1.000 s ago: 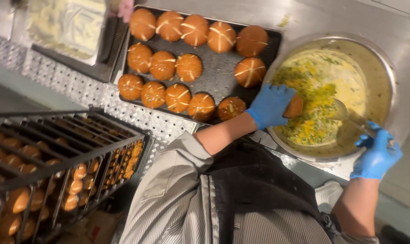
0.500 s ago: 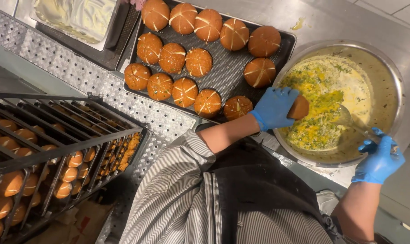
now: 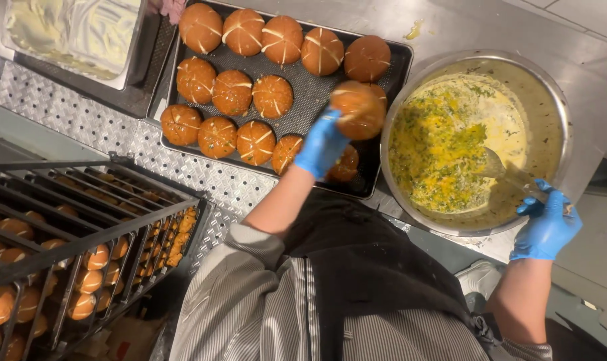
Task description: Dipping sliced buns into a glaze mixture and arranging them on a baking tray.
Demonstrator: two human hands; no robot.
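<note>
My left hand point(image 3: 321, 144), in a blue glove, holds a round glazed bun point(image 3: 359, 109) with a white cross cut, raised over the right end of a dark baking tray point(image 3: 302, 110). Rows of similar buns point(image 3: 232, 92) fill the tray. Just right of it stands a large metal bowl point(image 3: 563, 120) of yellow sauce flecked with green herbs. My right hand point(image 3: 546, 224), also gloved, grips the handle of a ladle point(image 3: 502, 168) whose scoop rests in the sauce at the bowl's near right side.
A metal pan of pale cream point(image 3: 76, 30) sits at the top left on a steel counter point(image 3: 82, 107). A wire rack trolley point(image 3: 82, 247) loaded with more buns stands at the lower left. My striped shirt and black apron fill the bottom.
My left hand has lifted the bun away from the bowl's edge and carried it left, over the tray. The right hand has stayed on the ladle.
</note>
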